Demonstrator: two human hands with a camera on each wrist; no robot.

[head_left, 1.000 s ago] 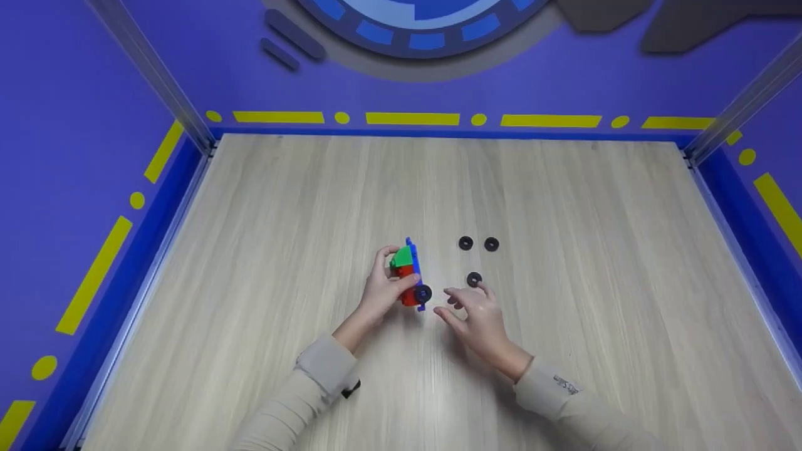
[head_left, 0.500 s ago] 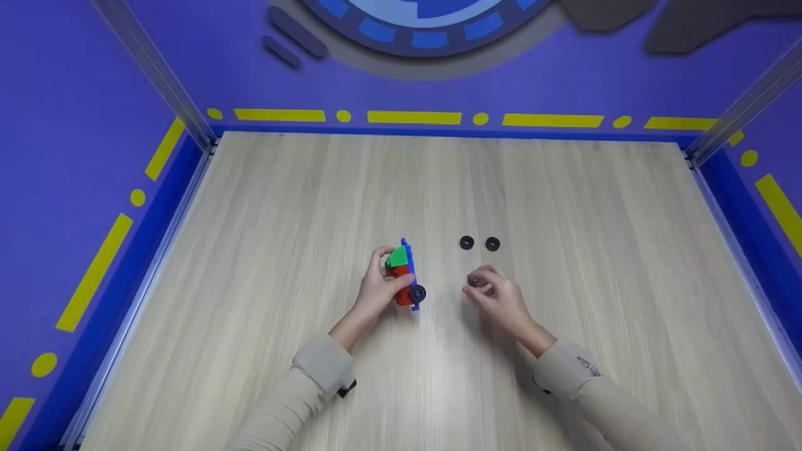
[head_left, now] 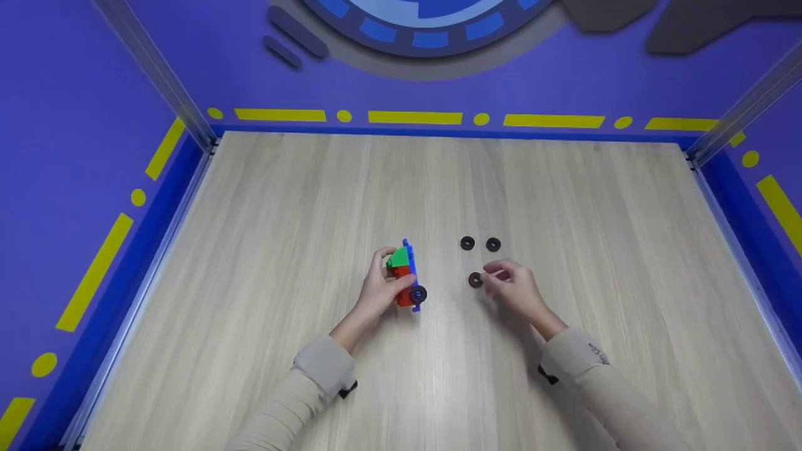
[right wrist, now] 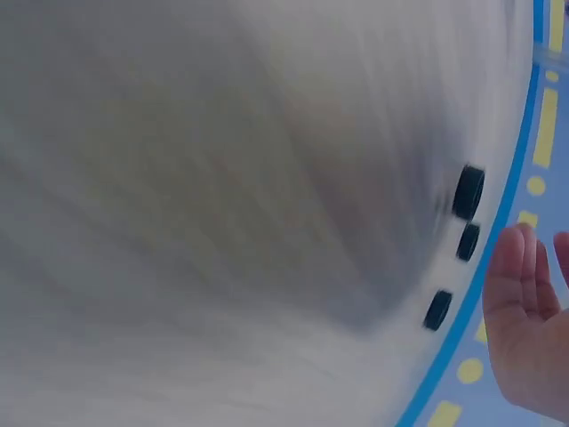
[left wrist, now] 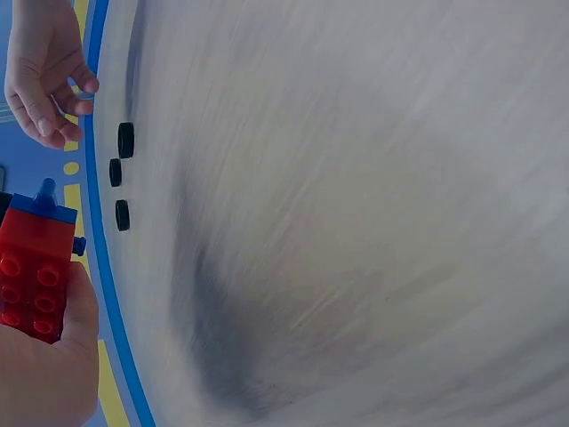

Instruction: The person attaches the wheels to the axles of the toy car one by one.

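My left hand (head_left: 378,294) grips a toy car (head_left: 403,273) built of blocks, with a red body, a green sloped piece and a blue base. The car is tipped on its side, and one black wheel (head_left: 418,294) shows near its lower end. In the left wrist view, studs cover the red block (left wrist: 36,267). My right hand (head_left: 515,289) has loosely bent fingers and overlaps the edge of a black tire (head_left: 473,280) in the head view. Both wrist views show this hand (right wrist: 524,342) apart from the tires, with nothing in its fingers.
Two more black tires, a left one (head_left: 467,243) and a right one (head_left: 493,245), lie farther back on the wooden table (head_left: 313,200). Blue panels with yellow markings (head_left: 415,118) wall the table at the back and sides.
My right hand went from beside the car to the nearest tire, then drew off rightward with its fingers loosened, leaving the tire on the table. The left hand and car shifted slightly left.
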